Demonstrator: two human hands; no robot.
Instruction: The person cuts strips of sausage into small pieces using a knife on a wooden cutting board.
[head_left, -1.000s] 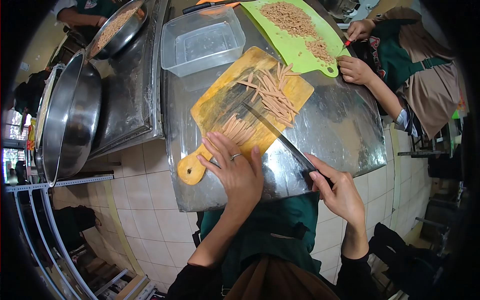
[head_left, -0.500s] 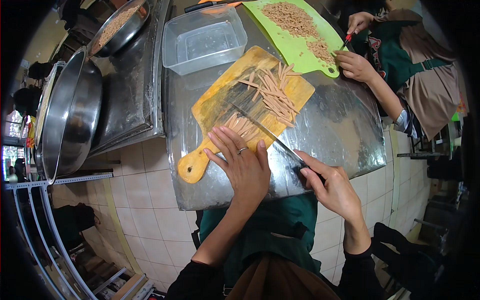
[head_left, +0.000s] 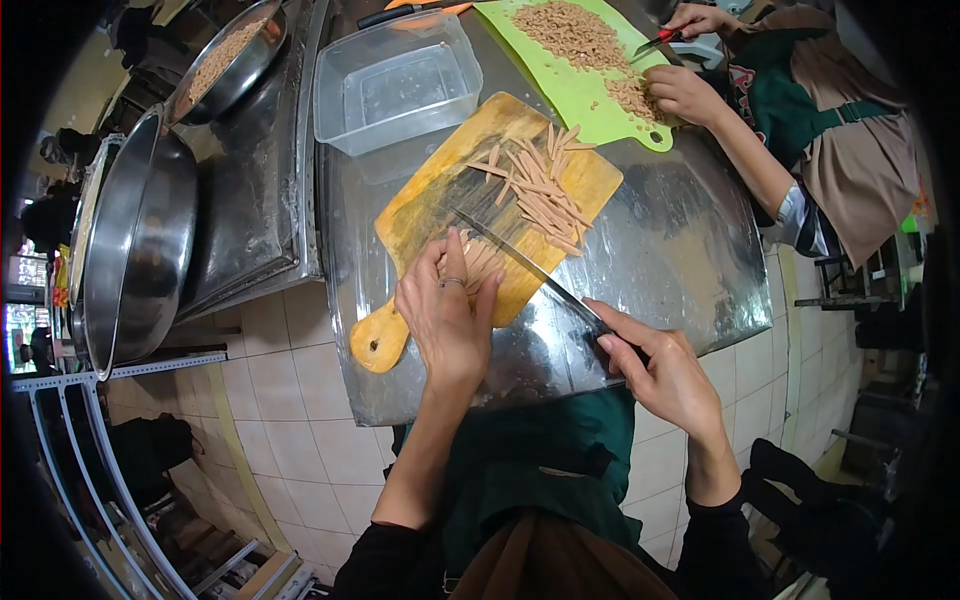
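On the yellow wooden cutting board (head_left: 420, 215) lies a bunch of pinkish-brown food strips (head_left: 478, 262), perhaps sausage. My left hand (head_left: 447, 315), with a ring on one finger, is closed around this bunch, fingers on one side and thumb on the other. A kitchen knife (head_left: 530, 263) is held by its dark handle in my right hand (head_left: 665, 372). Its blade slants across the board just beyond the bunch, the tip pointing to the upper left. Past the blade, a loose pile of cut strips (head_left: 548, 195) covers the board's far right part.
A clear plastic container (head_left: 400, 125) stands behind the board on the metal table (head_left: 690, 250). Beside it, a green cutting board (head_left: 530, 70) bears small brown pieces. A co-worker's hands (head_left: 690, 90) work there with a red-handled knife (head_left: 660, 42). Steel bowls (head_left: 150, 250) stand at left.
My left hand has gone from lying flat over the strips to curling around them, shifting slightly left. The knife stays nearly in place. The co-worker's knife has moved left over the green board.
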